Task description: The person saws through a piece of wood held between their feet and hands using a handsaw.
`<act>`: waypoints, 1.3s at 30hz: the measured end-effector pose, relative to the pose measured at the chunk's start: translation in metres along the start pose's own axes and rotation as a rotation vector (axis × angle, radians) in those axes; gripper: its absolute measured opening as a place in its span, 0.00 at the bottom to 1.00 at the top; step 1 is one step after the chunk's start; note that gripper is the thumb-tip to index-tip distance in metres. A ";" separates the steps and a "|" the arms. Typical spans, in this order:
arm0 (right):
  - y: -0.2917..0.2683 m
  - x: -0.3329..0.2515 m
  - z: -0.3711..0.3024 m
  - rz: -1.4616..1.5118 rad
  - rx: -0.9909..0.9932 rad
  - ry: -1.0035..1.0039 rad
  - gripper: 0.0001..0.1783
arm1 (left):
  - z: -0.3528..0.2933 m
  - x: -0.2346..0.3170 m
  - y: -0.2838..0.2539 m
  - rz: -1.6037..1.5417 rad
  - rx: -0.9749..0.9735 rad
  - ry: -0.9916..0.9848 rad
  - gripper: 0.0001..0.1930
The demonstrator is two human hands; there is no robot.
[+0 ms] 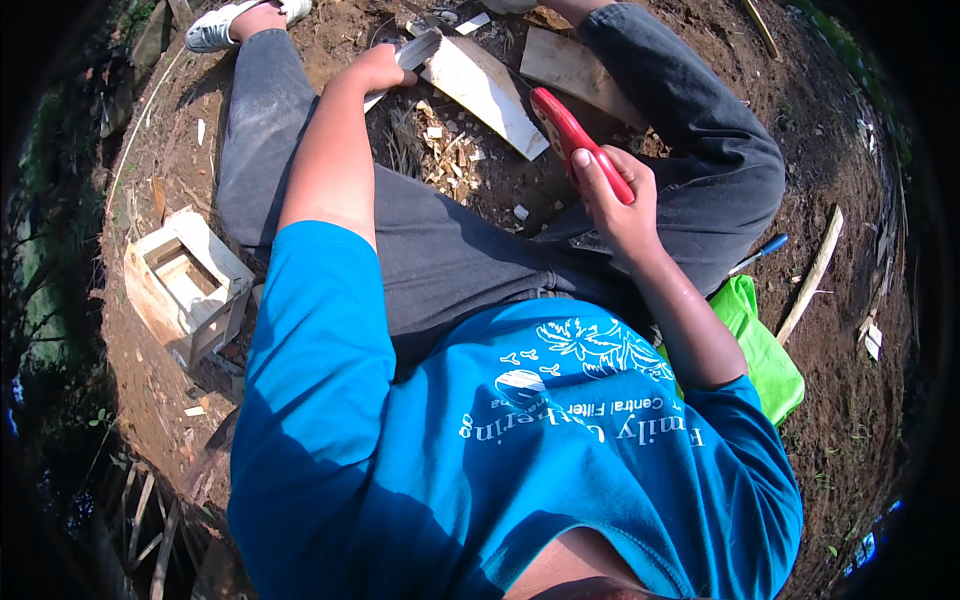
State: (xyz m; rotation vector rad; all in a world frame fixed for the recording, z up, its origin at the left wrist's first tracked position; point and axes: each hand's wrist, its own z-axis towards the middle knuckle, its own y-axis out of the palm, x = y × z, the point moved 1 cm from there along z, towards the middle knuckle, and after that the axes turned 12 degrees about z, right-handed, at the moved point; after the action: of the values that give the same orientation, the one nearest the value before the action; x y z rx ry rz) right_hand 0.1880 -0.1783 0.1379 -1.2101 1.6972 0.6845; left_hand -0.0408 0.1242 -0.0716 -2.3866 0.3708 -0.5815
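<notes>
Between my spread legs, my left hand [372, 72] is closed around the edge of a thin pale wooden piece [416, 50]. Right beside it lies a larger flat wooden board [485, 95], slanting toward me. My right hand [618, 195] grips a red-handled tool [585, 147], its thumb along the handle. The tool's far end points up and left toward the board; its blade cannot be made out. Below the boards, wood chips [452, 165] are heaped on the dirt.
Another board [575, 70] lies by my right leg. On the left stands a small open wooden box [190, 285]. To the right are a lime green cloth [750, 345], a blue-handled tool [765, 252] and a wooden stick [812, 275] on brown soil.
</notes>
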 end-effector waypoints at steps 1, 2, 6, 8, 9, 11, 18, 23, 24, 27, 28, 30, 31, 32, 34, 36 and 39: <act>0.001 -0.001 -0.001 0.000 -0.003 0.013 0.23 | 0.000 -0.001 0.001 -0.004 -0.005 -0.002 0.32; -0.001 -0.001 -0.002 -0.014 -0.007 0.009 0.23 | 0.002 -0.001 0.002 0.018 0.008 -0.006 0.31; -0.021 -0.001 -0.013 -0.062 -0.043 0.003 0.23 | 0.014 -0.017 0.011 0.056 0.043 0.009 0.31; -0.029 -0.001 -0.021 -0.061 -0.044 0.014 0.24 | 0.015 -0.015 0.015 0.057 0.056 0.039 0.30; -0.028 -0.003 -0.024 -0.034 -0.048 0.050 0.24 | 0.015 -0.013 0.014 0.056 0.071 0.048 0.28; -0.025 -0.004 -0.023 -0.017 -0.043 0.059 0.24 | 0.014 -0.009 0.013 0.064 0.096 0.057 0.26; -0.018 -0.006 -0.026 0.017 -0.017 0.075 0.25 | 0.030 -0.034 0.029 0.027 0.102 0.068 0.25; -0.023 -0.017 -0.034 -0.040 -0.019 0.095 0.25 | 0.029 -0.032 0.025 0.027 0.049 0.057 0.27; -0.024 -0.020 -0.036 -0.027 -0.022 0.106 0.25 | 0.030 -0.038 0.028 0.028 0.048 0.063 0.28; -0.032 -0.027 -0.048 0.008 0.009 0.143 0.24 | 0.007 0.007 -0.007 0.130 -0.134 0.043 0.29; -0.033 -0.029 -0.051 0.009 0.005 0.136 0.23 | 0.006 0.005 -0.005 0.108 -0.083 0.058 0.28; -0.036 -0.034 -0.054 0.011 -0.003 0.125 0.23 | 0.007 -0.002 0.001 0.066 0.019 0.091 0.24; -0.039 -0.035 -0.055 0.010 -0.018 0.122 0.22 | 0.009 -0.006 0.005 0.058 0.022 0.109 0.24; -0.039 -0.036 -0.054 0.017 -0.034 0.119 0.22 | 0.011 -0.011 0.007 0.050 0.026 0.127 0.25; -0.039 -0.039 -0.050 0.029 -0.063 0.116 0.22 | 0.015 -0.015 0.011 0.030 0.032 0.128 0.25; -0.033 -0.035 -0.049 0.036 -0.091 0.132 0.23 | 0.016 -0.016 0.013 0.006 0.037 0.093 0.25; -0.022 -0.038 -0.060 0.000 -0.044 0.125 0.22 | 0.002 0.006 -0.002 0.016 -0.010 0.051 0.25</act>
State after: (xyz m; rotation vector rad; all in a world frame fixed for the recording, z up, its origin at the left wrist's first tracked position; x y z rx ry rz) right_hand 0.1909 -0.2200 0.1997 -1.3070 1.7925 0.6613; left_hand -0.0347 0.1243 -0.0699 -2.3794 0.4151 -0.6361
